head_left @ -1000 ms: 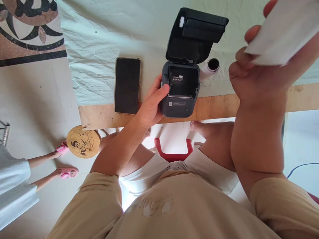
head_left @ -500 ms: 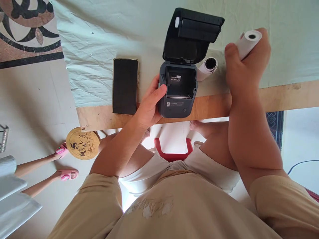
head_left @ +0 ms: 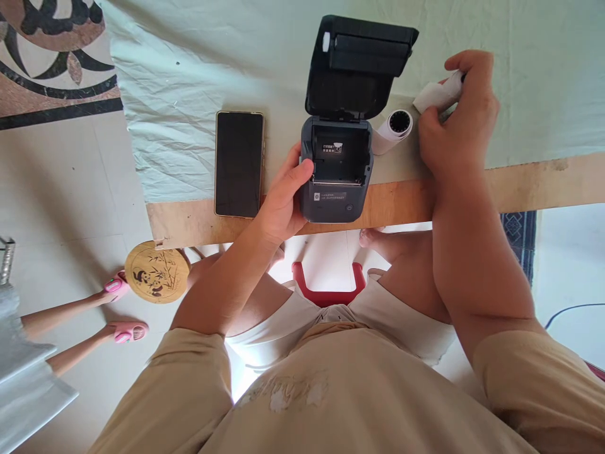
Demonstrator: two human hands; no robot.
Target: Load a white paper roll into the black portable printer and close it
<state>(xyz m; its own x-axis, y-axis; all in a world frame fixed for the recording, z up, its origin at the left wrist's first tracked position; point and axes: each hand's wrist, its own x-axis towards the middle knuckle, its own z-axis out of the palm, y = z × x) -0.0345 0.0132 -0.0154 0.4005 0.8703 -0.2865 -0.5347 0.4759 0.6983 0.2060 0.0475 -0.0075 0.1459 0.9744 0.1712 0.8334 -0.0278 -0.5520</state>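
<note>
A small dark thermal printer (head_left: 336, 180) stands at the table's near edge with its lid (head_left: 359, 63) swung up and its paper bay empty. My left hand (head_left: 285, 195) wraps around the printer's left side, thumb on its top edge. My right hand (head_left: 460, 120) is closed on a white paper roll (head_left: 437, 94), holding it low over the cloth to the right of the printer. A second white paper roll (head_left: 392, 130) lies on the cloth between the printer and my right hand.
A black phone (head_left: 239, 162) lies face up left of the printer on the pale green cloth (head_left: 189, 82) covering a wooden table (head_left: 520, 183). Below are a red stool (head_left: 328, 287), a round bamboo stool (head_left: 157, 272), and another person's feet in pink sandals (head_left: 125, 309).
My right hand has come down from near the camera to the cloth, turning the paper roll from upright in the fingers to lying low. The left hand and printer have stayed put.
</note>
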